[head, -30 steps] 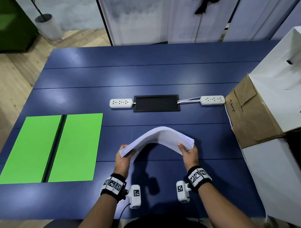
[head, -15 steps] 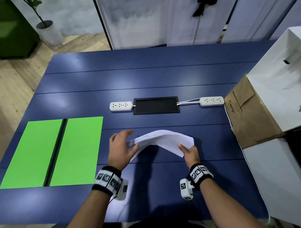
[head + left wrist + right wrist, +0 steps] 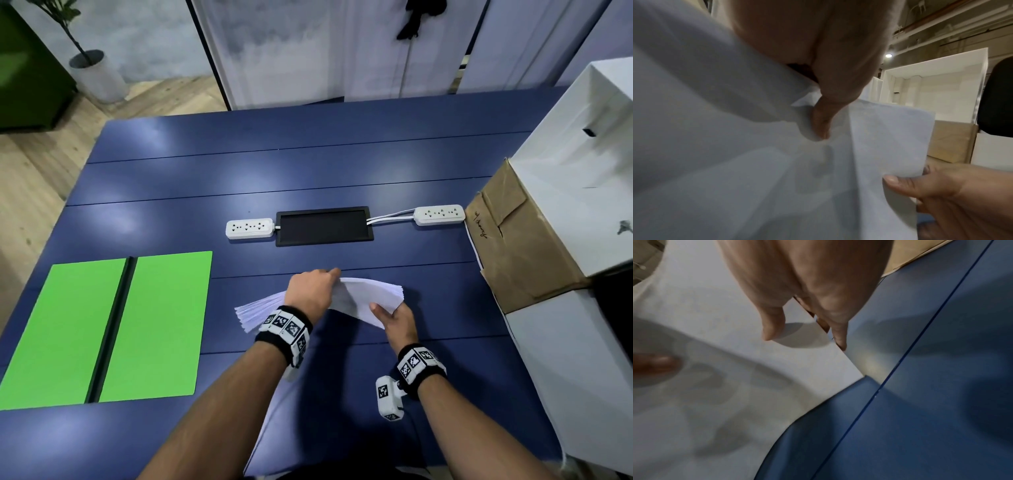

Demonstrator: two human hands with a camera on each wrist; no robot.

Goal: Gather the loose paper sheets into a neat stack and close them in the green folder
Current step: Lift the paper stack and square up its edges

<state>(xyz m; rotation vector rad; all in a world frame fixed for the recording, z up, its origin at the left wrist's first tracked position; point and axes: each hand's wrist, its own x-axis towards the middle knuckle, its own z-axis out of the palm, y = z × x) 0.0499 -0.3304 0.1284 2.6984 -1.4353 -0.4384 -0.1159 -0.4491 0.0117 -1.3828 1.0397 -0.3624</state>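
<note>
A thick stack of white paper sheets [image 3: 370, 294] arches above the blue table [image 3: 342, 171], and its left end [image 3: 253, 311] fans out low. My left hand [image 3: 329, 277] lies over the top of the stack with fingers curled down over the far edge. In the left wrist view its thumb [image 3: 822, 123] digs into the paper [image 3: 735, 146]. My right hand [image 3: 390, 313] pinches the near right corner, thumb [image 3: 772, 327] on top of the sheets [image 3: 715, 313] and fingers underneath. The green folder [image 3: 154, 325] lies open and flat at the left, black spine up the middle.
Two white power strips [image 3: 249, 228] [image 3: 439, 215] flank a black tray [image 3: 323, 226] beyond the stack. A brown cardboard flap [image 3: 513, 240] and big white boxes [image 3: 582, 171] crowd the right edge. Bare tabletop separates the folder from the stack.
My left hand let go of the stack's left end and moved over the top to the far edge. The arch sank lower and the left end fanned out. The right hand kept its grip.
</note>
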